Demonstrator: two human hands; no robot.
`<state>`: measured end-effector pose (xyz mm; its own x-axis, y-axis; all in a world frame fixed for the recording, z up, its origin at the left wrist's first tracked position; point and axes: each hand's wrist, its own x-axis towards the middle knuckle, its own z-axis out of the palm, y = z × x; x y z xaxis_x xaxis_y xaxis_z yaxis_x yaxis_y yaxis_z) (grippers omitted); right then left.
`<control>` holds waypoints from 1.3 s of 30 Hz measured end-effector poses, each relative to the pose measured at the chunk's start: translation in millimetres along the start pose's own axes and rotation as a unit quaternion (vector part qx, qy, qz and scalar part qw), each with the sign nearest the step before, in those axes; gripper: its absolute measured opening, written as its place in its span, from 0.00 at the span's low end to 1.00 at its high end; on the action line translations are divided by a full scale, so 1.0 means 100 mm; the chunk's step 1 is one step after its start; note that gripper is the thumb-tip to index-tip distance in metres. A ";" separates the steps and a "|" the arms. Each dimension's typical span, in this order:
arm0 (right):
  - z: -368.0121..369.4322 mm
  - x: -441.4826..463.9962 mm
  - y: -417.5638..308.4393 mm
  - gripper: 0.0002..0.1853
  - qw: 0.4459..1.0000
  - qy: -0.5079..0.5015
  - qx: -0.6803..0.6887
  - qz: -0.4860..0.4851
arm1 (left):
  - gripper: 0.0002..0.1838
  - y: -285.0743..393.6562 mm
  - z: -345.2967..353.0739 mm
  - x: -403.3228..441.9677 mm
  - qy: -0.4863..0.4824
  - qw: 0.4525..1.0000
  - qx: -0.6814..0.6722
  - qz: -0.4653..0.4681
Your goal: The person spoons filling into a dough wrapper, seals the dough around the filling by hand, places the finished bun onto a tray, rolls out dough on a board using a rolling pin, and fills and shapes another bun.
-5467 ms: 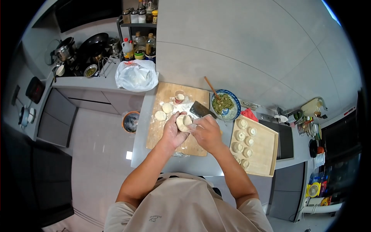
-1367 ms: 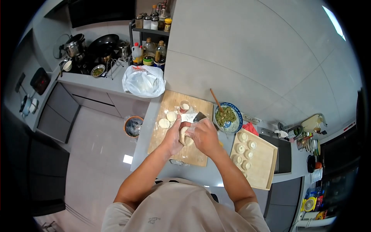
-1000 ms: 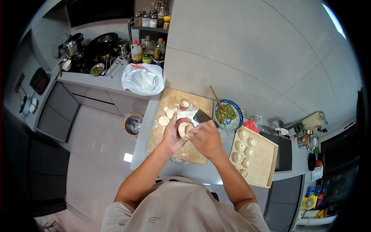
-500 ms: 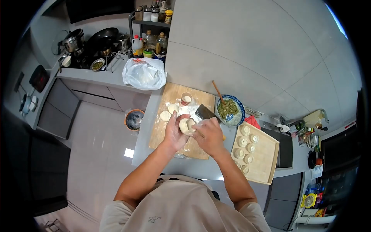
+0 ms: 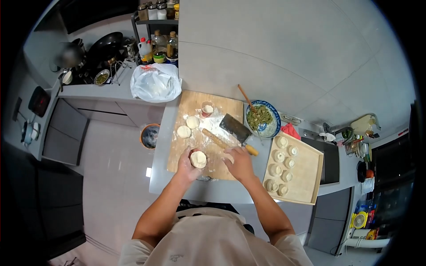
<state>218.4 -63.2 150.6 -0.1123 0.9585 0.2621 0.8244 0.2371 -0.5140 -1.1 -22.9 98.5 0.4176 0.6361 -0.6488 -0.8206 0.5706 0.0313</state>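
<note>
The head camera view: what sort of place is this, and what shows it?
Probably a home kitchen: a black wok and bottles stand at the upper left, and the left hand holds dough near a floured wooden board.

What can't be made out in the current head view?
Head view: underside of dough piece, hidden by left hand.
Head view: contents of white bag, hidden by its plastic.
Head view: labels on bottles, too small.
Head view: whatever sits behind blurred patch by wok.
</note>
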 end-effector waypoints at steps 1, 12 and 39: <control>0.14 -0.01 0.14 0.15 1.000 -0.002 0.004 0.002 | 0.23 0.00 -0.07 0.09 -0.016 1.000 -0.019 0.003; 1.18 -0.02 1.14 0.23 0.990 -0.007 -0.104 0.096 | 0.26 -0.26 -0.25 0.81 -0.006 0.998 -0.038 0.053; 0.97 0.39 0.57 0.39 0.973 -0.192 0.120 0.041 | 0.25 0.10 -0.41 1.15 -0.016 0.995 0.047 0.081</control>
<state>207.2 2.6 52.3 -0.2889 0.9533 -0.0880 0.6913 0.1441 -0.7081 23.1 34.5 -6.9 0.2959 0.7386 -0.6057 -0.8383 0.5048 0.2060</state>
